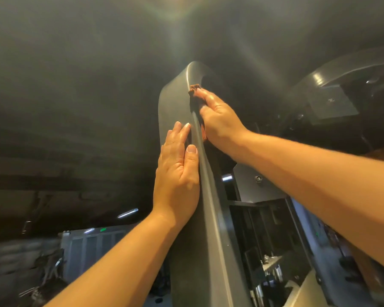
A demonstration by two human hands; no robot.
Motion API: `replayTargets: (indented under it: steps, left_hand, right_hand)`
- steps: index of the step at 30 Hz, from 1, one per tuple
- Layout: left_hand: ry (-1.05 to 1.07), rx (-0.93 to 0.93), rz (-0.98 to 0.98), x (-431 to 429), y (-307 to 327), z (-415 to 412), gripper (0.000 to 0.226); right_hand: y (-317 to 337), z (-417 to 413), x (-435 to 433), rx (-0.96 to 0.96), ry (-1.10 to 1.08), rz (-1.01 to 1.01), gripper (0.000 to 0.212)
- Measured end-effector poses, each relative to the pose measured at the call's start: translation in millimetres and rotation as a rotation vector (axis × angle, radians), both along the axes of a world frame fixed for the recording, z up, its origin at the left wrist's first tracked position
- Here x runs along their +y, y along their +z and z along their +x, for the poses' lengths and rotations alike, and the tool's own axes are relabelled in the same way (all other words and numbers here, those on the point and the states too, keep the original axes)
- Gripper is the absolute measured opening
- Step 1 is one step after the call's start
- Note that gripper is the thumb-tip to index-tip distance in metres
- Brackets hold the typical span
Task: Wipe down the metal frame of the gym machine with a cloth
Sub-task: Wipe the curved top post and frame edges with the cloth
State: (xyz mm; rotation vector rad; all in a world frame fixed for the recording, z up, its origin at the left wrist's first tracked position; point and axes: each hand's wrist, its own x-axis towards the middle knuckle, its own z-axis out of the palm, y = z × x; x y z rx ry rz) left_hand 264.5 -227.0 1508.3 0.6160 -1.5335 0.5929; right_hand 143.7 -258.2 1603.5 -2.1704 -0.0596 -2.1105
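Left hand (177, 171) flat on frame (174, 103), right hand (220, 122) gripping cloth (194, 87) above bolted plate (248, 187).

Pretty clearly a dim gym: tall grey machine frame (175, 107) under the left hand (177, 171), more machines (333, 105) right of the right hand (217, 120).
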Motion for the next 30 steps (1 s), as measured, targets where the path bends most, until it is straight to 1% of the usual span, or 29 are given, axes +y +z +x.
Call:
replayTargets:
  steps: [2, 4, 6, 7, 9, 11, 14, 16, 18, 20, 23, 25, 27, 30]
  left_hand:
    - [-0.002, 0.003, -0.007, 0, 1, 0, 0.053]
    - [-0.003, -0.001, -0.018, -1, 0, 0, 0.054]
    - [-0.004, -0.002, -0.016, -2, -1, 0, 0.055]
    - [-0.006, 0.000, -0.012, -1, -1, 0, 0.056]
    - [-0.014, -0.002, -0.009, -1, -2, 0, 0.055]
    - [-0.021, 0.000, -0.012, -1, -2, 1, 0.053]
    - [-0.028, 0.001, -0.005, 1, -1, 1, 0.051]
    - [-0.019, 0.001, -0.009, 1, 0, 1, 0.052]
    - [-0.017, 0.008, -0.022, 1, 2, 1, 0.054]
    - [-0.026, 0.008, -0.034, 1, 2, 1, 0.054]
    - [-0.043, 0.028, -0.049, 2, 1, 0, 0.052]
    - [-0.001, 0.060, -0.081, 4, -3, -2, 0.049]
    - [0.048, 0.075, -0.123, 6, -6, -3, 0.045]
    - [0.089, 0.076, -0.113, 9, -8, -6, 0.043]
  right_hand:
    - [-26, 0, -1, -0.014, -0.052, -0.074, 0.045]
    - [-74, -1, -5, -0.011, -0.082, -0.134, 0.047]
    - [-115, -4, -13, 0.039, -0.079, -0.173, 0.048]
    - [-118, -7, -18, 0.062, -0.062, -0.181, 0.048]
    - [-92, -10, -20, 0.074, -0.072, -0.145, 0.048]
    - [-43, -5, -20, 0.042, -0.112, -0.104, 0.047]
    - [21, -1, -9, 0.032, -0.033, 0.026, 0.048]
    - [29, 3, -6, 0.023, -0.026, 0.055, 0.048]
    - [0, 8, 0, -0.024, -0.001, -0.031, 0.052]
    - [-58, 10, 4, -0.032, 0.012, -0.053, 0.053]
    - [-168, 4, 0, 0.017, 0.053, -0.048, 0.051]
    - [-216, 0, 3, 0.089, 0.048, -0.036, 0.054]
    - [-213, -6, 6, 0.127, 0.053, 0.023, 0.056]
    - [-160, -10, 10, 0.130, -0.033, 0.085, 0.054]
